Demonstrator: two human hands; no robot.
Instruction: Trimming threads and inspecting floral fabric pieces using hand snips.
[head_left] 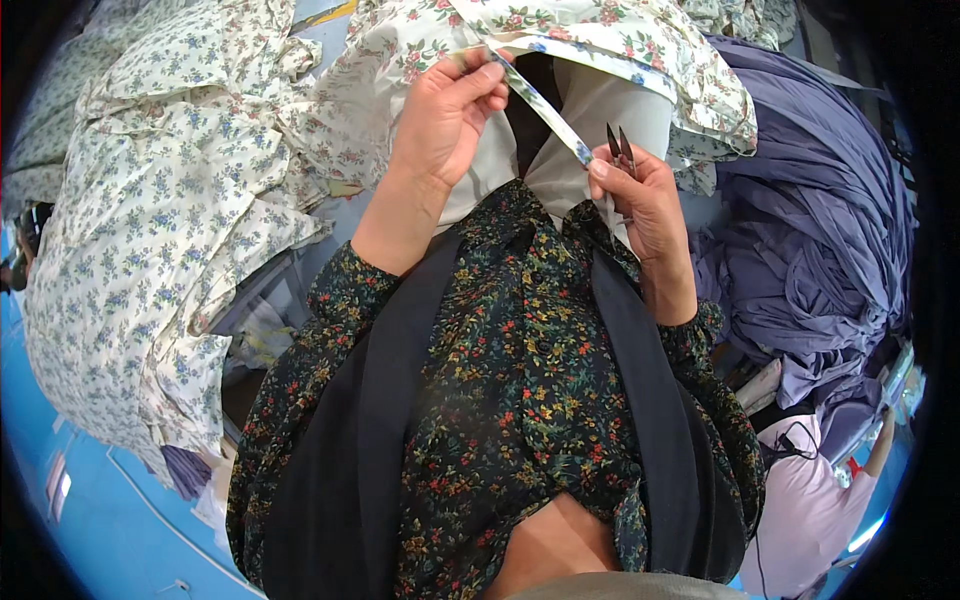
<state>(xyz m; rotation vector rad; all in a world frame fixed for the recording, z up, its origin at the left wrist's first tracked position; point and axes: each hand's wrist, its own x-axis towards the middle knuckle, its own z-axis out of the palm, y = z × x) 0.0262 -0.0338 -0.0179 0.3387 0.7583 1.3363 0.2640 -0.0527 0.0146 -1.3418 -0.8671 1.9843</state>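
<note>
A narrow white fabric strip point(543, 110) with blue floral print runs taut and slanting between my two hands. My left hand point(440, 125) is closed, pinching the strip's upper part between thumb and fingers, beside the hem of a white floral cloth point(395, 75). My right hand point(652, 205) is closed too, with the strip's lower end under its thumb. Dark-bladed thread snips point(620, 150) also sit in the right hand, tips pointing up and away from me; their handles are mostly hidden by the fingers.
A large heap of white cloth with blue flowers point(130, 220) hangs at the left. Bunched purple-grey fabric point(810, 220) fills the right side. Behind at the lower right is a person in a pink top point(805, 510). Blue floor point(100, 510) shows at the lower left.
</note>
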